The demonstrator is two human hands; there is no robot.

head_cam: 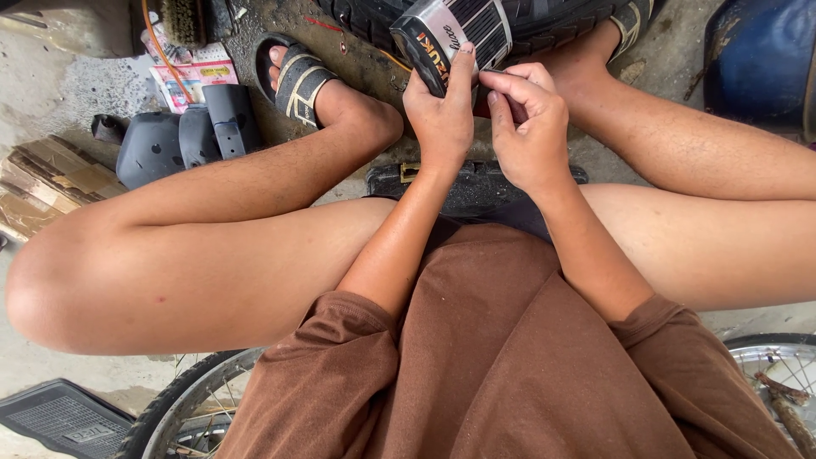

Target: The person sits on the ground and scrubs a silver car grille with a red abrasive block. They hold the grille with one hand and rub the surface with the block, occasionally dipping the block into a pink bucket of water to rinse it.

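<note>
I sit low with bare knees spread, looking down at my hands. My left hand (442, 115) grips a black and silver ribbed panel (455, 30) with a chrome edge, fingers wrapped on its near end. My right hand (527, 127) pinches at the same end of the panel, fingertips touching it beside the left thumb. The panel rests against a black tyre (544, 21) lying at the top of the view. Both forearms come up from a brown shirt.
My left foot in a black sandal (297, 81) rests on the dirty concrete. Dark plastic cover parts (183, 136) and cardboard (47, 183) lie at left. A black case (459, 183) sits under my wrists. Spoked wheels (183, 408) flank me below; a blue body part (765, 59) is top right.
</note>
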